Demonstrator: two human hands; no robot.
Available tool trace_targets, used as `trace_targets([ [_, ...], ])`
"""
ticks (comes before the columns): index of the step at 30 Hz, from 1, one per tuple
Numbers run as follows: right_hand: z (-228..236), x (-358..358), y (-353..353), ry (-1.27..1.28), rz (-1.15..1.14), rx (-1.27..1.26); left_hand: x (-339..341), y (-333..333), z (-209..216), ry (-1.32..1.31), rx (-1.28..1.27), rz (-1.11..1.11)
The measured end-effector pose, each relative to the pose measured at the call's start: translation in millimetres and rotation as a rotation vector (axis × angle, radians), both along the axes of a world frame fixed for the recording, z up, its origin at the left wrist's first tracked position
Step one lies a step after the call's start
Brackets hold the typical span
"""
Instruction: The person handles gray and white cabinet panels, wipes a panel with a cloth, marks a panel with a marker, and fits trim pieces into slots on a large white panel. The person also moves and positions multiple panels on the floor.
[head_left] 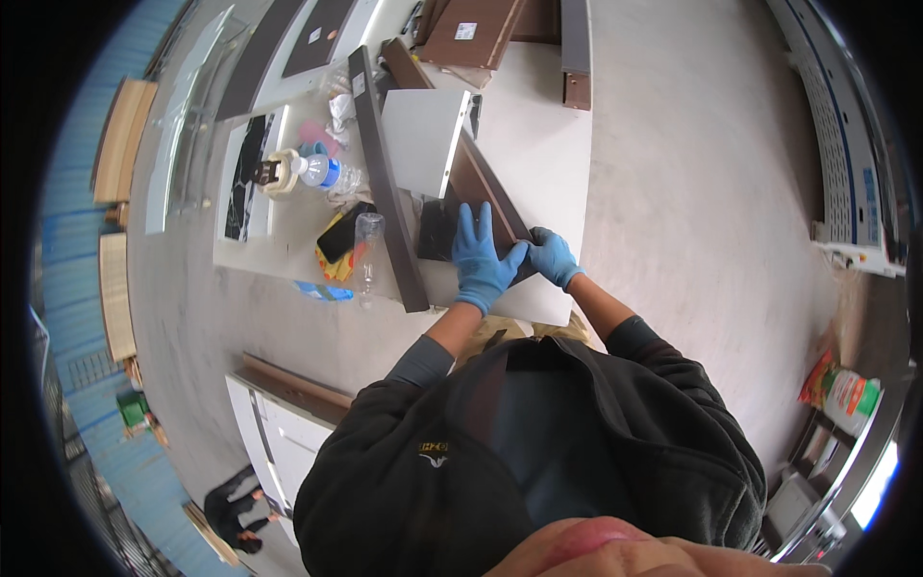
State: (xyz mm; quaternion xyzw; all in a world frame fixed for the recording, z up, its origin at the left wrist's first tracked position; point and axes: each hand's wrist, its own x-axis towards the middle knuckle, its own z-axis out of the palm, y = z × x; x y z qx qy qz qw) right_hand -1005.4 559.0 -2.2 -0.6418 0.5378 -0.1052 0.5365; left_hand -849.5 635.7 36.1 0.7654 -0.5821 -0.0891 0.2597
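A long brown board (487, 183) lies slantwise across the white worktable (538, 144), its near end by my hands. My left hand (484, 262), in a blue glove, rests on the board with its fingers spread. At the near right edge, my right hand (554, 256), also gloved in blue, has its fingers curled round the board. The thumb of the left hand comes close to the right fingers. Beyond the left hand lies a white panel (423, 142), overlapping part of the board. A narrow dark strip (386, 183) runs along the left of both, apart from my hands.
Left of the strip are a clear bottle with a blue label (329, 174), an empty clear bottle (367, 240) and a black phone (343, 232) on a yellow-red packet. Brown panels (471, 34) lie at the far end. Another person (231, 510) works at the lower left.
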Motion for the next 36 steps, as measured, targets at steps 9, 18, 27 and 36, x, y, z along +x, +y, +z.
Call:
trace_targets([
  [9, 16, -20, 6, -0.149, 0.002, 0.103, -25, -41, 27, 0.203, 0.086, 0.375],
  [18, 14, -72, 6, -0.243, -0.087, 0.270, -33, -49, 44, 0.246, 0.028, 0.435],
  [27, 76, -209, 82, -0.255, -0.128, 0.334, -29, -42, 39, 0.195, -0.009, 0.407],
  [36, 132, -320, 167, -0.100, -0.263, 0.214, -33, -44, 7, 0.146, 0.009, 0.392],
])
